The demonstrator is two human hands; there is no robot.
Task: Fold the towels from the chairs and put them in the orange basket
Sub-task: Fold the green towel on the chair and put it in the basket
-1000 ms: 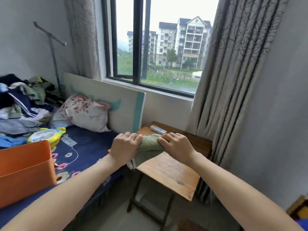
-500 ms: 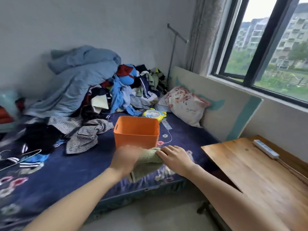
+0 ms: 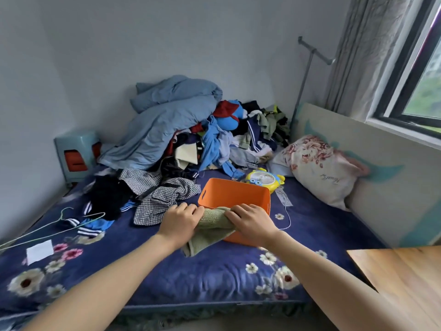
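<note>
Over the near rim of the basket [image 3: 238, 194], both hands grip one folded towel [image 3: 212, 225]. The left hand [image 3: 180, 222] and right hand [image 3: 250, 222] curl their fingers over its two ends, knuckles up, with the bundle bridging the gap between them. The towel is not yet inside: it hangs at the front wall, and one loose end droops below the left wrist towards the bed [image 3: 191, 278].

By my reading, this towel's folding is done and only the drop remains. What shows of the basket's inside is bare orange wall; its floor is hidden. No chairs are in view, so I cannot tell how many towels are left.

The towel is thick, olive-green terry with a nubbly nap, gathered into a soft roll. The basket is smooth orange plastic, rounded at the corners, with a slot handle cut in its left wall. It rests on a quilted navy cover with printed flowers, just beside crumpled clothes [image 3: 191, 139].
</note>
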